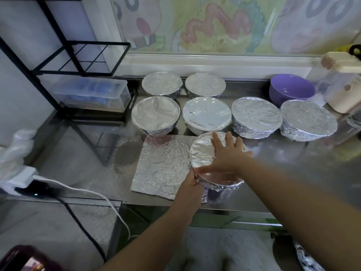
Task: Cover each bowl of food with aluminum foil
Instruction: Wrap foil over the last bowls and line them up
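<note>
The right hand (228,153) lies flat with fingers spread on top of the foil-covered bowl (203,153), while the left hand (192,184) grips its near-left rim. The bowl stands at the steel counter's (88,153) front edge, just beside a loose foil sheet (162,165). Six more foil-wrapped bowls (207,113) and a purple bowl (291,88) stand behind.

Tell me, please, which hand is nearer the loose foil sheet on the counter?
Left. The left hand grips the front bowl's near rim, beside the loose foil sheet; the right hand lies flat atop that bowl, farther right.
</note>
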Demonstrator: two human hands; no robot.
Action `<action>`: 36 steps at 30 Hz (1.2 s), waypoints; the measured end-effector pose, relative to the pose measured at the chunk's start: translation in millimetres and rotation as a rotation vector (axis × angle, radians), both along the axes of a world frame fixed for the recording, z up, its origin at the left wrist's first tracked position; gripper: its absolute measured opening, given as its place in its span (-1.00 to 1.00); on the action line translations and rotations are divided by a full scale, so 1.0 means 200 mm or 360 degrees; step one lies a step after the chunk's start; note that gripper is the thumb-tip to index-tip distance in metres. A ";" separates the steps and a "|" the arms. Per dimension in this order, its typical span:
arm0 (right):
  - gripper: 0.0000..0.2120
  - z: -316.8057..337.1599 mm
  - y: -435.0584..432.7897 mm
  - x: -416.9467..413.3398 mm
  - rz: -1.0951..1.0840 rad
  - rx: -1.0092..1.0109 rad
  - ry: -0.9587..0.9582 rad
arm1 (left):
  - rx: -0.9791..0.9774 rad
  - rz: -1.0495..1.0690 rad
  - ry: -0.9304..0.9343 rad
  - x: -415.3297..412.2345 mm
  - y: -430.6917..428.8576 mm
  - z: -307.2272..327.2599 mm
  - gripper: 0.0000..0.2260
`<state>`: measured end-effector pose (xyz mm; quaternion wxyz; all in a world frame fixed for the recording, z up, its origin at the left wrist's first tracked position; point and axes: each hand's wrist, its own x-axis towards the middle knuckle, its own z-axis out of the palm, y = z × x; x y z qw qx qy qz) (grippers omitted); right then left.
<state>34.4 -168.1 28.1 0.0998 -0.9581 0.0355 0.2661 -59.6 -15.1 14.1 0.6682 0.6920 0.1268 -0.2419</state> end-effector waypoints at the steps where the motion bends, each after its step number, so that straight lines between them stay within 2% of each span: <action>1: 0.55 0.01 0.00 -0.01 -0.0043 -0.0014 0.0007 | -0.0039 -0.0021 -0.0012 0.01 0.01 -0.01 -0.50; 6: 0.54 0.07 -0.03 0.00 -0.0068 -0.0079 0.0154 | -0.0001 -0.0038 -0.0223 0.13 0.13 -0.05 -0.40; 9: 0.53 0.09 -0.02 0.03 0.0061 -0.0055 0.0117 | 0.0113 -0.0091 -0.0313 0.18 0.15 -0.09 -0.48; 11: 0.50 0.09 0.00 0.04 0.0174 -0.0042 0.0132 | 0.0167 -0.0109 -0.0319 0.18 0.16 -0.12 -0.50; 15: 0.45 0.10 0.02 0.02 0.0206 -0.0062 0.0179 | 0.0199 -0.0058 -0.0337 0.14 0.18 -0.19 -0.40; 22: 0.46 0.09 0.02 0.02 0.0202 -0.0072 0.0173 | 0.0331 -0.0155 -0.0510 0.14 0.19 -0.19 -0.66; 30: 0.45 0.09 0.02 0.02 0.0213 -0.0076 0.0170 | 0.0581 -0.0275 -0.0616 0.23 0.25 -0.19 -0.85; 36: 0.45 0.09 0.02 0.02 0.0222 -0.0068 0.0163 | 0.0766 -0.0633 -0.0575 0.37 0.30 -0.08 -0.90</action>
